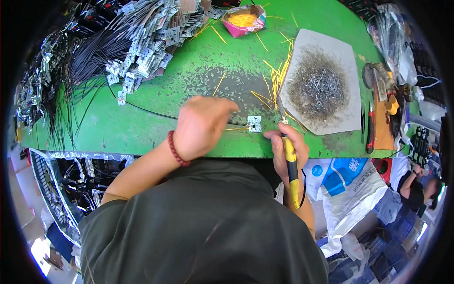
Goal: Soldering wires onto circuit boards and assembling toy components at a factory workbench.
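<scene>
My left hand (204, 124), with a red bead bracelet on its wrist, is closed over the bench left of a small white circuit board (254, 124). Its fingertips are mostly hidden, so what they grip does not show. A thin black cable (153, 112) runs from the left, under this hand, toward the board. A short yellow wire (236, 129) reaches the board's left edge. My right hand (289, 146) holds a yellow-and-black soldering iron (292, 165) upright, right of the board. The iron's tip points away from me, beside the grey slab.
A grey slab (347, 61) bears a heap of solder bits. Loose yellow wires (282, 75) lie along its left edge. A pink box (242, 28) of yellow wires stands at the back. Cabled boards (146, 52) pile up left. A red-handled tool (371, 128) lies right.
</scene>
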Action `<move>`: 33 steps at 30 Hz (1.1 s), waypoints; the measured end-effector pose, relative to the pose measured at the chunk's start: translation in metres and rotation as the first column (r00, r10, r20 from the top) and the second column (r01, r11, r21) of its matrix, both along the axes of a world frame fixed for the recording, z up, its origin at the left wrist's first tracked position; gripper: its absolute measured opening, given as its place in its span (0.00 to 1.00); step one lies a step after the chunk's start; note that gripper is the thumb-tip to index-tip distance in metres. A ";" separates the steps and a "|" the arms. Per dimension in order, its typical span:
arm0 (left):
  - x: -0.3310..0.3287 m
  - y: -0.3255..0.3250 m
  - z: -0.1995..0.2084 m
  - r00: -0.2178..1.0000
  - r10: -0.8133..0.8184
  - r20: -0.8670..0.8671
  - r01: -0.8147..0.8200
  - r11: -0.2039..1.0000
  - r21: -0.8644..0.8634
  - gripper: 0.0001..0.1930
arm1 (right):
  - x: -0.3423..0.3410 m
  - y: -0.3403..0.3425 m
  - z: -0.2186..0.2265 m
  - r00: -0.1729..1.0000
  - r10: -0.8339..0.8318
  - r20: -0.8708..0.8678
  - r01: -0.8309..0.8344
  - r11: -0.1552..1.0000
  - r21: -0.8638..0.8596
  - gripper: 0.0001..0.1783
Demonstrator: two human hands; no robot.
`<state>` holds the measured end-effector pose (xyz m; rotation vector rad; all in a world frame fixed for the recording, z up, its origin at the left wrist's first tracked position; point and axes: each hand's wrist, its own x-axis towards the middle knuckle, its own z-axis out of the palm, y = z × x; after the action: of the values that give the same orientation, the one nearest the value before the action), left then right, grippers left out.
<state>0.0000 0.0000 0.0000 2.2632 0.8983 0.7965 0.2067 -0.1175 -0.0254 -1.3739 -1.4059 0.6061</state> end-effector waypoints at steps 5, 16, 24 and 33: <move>-0.002 0.026 0.012 0.976 0.204 -0.083 -0.211 0.973 -0.096 0.04 | 0.001 0.002 0.000 0.994 -0.045 -0.101 0.047 0.999 0.017 0.13; 0.014 0.044 0.002 0.909 0.258 -0.328 -0.235 0.966 0.108 0.07 | 0.001 -0.002 -0.004 0.993 -0.042 -0.111 0.044 0.999 0.011 0.16; 0.017 0.040 0.000 0.886 0.269 -0.377 -0.225 0.962 0.157 0.07 | 0.002 -0.001 -0.006 0.998 -0.019 -0.068 0.025 0.995 0.094 0.16; 0.008 0.029 0.024 0.976 0.153 -0.153 -0.152 0.988 0.018 0.05 | 0.004 -0.013 0.000 0.948 -0.146 -0.283 0.139 0.989 -0.044 0.38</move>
<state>0.0085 0.0293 0.0241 2.3072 1.1538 0.6966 0.2104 -0.1305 -0.0255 -1.3335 -1.0619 0.6964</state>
